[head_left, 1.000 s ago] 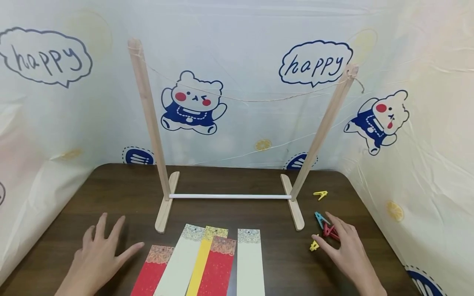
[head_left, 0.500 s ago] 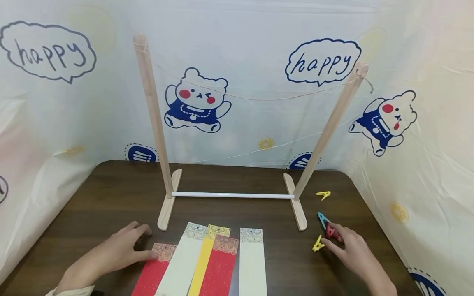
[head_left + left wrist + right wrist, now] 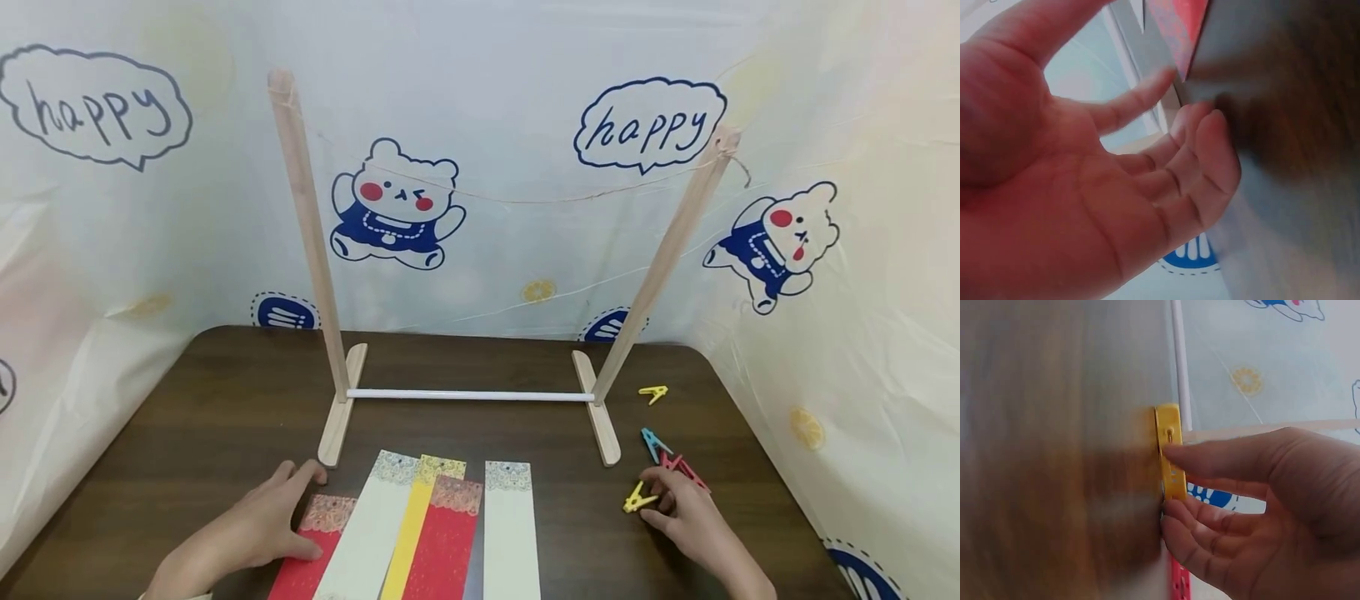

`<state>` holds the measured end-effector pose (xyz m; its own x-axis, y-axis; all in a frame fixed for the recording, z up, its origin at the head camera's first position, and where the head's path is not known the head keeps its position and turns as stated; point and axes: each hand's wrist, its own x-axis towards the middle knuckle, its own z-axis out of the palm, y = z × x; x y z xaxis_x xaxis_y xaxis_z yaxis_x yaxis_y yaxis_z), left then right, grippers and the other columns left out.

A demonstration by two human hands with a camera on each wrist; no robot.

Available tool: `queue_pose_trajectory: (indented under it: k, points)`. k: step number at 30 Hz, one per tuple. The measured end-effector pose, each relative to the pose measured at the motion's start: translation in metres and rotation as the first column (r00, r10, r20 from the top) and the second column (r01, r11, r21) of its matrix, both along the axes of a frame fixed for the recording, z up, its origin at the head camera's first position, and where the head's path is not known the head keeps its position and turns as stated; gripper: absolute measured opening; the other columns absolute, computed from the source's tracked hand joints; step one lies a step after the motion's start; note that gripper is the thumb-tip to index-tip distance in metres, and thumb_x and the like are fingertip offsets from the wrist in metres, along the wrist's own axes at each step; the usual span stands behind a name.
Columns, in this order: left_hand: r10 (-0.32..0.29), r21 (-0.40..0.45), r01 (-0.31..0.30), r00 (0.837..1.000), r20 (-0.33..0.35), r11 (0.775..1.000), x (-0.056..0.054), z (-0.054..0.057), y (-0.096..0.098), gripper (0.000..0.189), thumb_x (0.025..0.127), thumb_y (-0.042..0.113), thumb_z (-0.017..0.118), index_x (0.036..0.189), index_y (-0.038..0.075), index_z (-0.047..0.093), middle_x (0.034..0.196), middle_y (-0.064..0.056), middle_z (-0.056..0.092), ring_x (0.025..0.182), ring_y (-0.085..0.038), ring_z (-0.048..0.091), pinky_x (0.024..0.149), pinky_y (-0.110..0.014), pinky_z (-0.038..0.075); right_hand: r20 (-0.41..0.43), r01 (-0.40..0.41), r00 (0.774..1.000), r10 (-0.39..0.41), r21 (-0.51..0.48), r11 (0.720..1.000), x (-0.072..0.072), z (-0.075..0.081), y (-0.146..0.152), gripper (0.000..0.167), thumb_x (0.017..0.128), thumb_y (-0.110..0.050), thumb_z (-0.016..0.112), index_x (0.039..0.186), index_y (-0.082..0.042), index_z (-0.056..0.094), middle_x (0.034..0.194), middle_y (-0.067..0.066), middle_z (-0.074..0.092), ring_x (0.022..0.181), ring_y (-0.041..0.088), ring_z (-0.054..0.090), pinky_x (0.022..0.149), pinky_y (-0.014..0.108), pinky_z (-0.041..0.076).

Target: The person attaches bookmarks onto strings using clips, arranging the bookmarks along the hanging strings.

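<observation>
My left hand (image 3: 251, 521) is at the red paper strip (image 3: 311, 554) with a lace-patterned top, thumb over its face. Its fingers are loosely bent, and in the left wrist view the strip's corner (image 3: 1182, 53) shows beyond the fingertips. With the right hand (image 3: 693, 517) I pinch a yellow plastic clip (image 3: 637, 498) near the table surface; the thumb lies against the clip's side (image 3: 1171, 478) in the right wrist view. Red clips (image 3: 686, 471) and a blue clip (image 3: 654, 443) lie just beyond the right fingers.
White strips (image 3: 510, 525), a yellow strip (image 3: 408, 525) and another red strip (image 3: 446, 533) lie at the front. Behind them stands a wooden frame (image 3: 307, 225) with a white crossbar (image 3: 472, 395) and a sagging string (image 3: 525, 201). Another yellow clip (image 3: 653, 392) lies at right.
My left hand has turned from spread fingers and moved right over the red strip. The right hand has come to the nearer yellow clip, leaving the red ones; that clip has shifted slightly.
</observation>
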<state>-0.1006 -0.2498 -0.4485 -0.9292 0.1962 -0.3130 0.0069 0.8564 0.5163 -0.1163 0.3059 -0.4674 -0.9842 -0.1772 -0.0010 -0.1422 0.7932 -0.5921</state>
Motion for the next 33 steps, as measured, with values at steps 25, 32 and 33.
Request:
queue_pose_trajectory:
  k: [25,32,33]
  points:
    - [0.066,-0.275,-0.086,0.994,-0.083,0.957,0.009,-0.003,0.001,0.109,0.046,0.069,0.088,0.119,-0.004,0.052,0.106,-0.024,0.051,0.092,-0.037,0.052,0.063,-0.060,0.054,0.013,0.057,0.998,-0.056,-0.068,0.996,0.000,-0.012,-0.002,0.032,0.080,-0.002,0.080,0.108,-0.007,0.066,0.077,0.000,0.052,0.064,0.007,0.049,0.057,0.023,0.044]
    - [0.108,-0.175,-0.114,0.993,-0.044,0.978,0.001,-0.006,-0.010,0.108,0.052,0.065,0.087,0.130,0.001,0.050,0.109,-0.026,0.051,0.094,-0.037,0.054,0.069,-0.062,0.053,0.035,0.065,0.997,-0.063,-0.052,0.997,-0.001,-0.011,-0.004,0.031,0.082,-0.002,0.079,0.109,-0.007,0.065,0.077,-0.001,0.052,0.064,0.007,0.049,0.058,0.023,0.044]
    - [0.106,-0.148,-0.113,0.993,-0.050,0.983,0.000,-0.006,-0.012,0.104,0.054,0.063,0.088,0.131,0.005,0.049,0.111,-0.026,0.051,0.094,-0.037,0.054,0.069,-0.062,0.053,0.028,0.061,0.998,-0.059,-0.049,0.997,-0.001,-0.011,-0.003,0.030,0.082,-0.002,0.079,0.109,-0.007,0.065,0.076,-0.001,0.052,0.064,0.007,0.049,0.058,0.023,0.044]
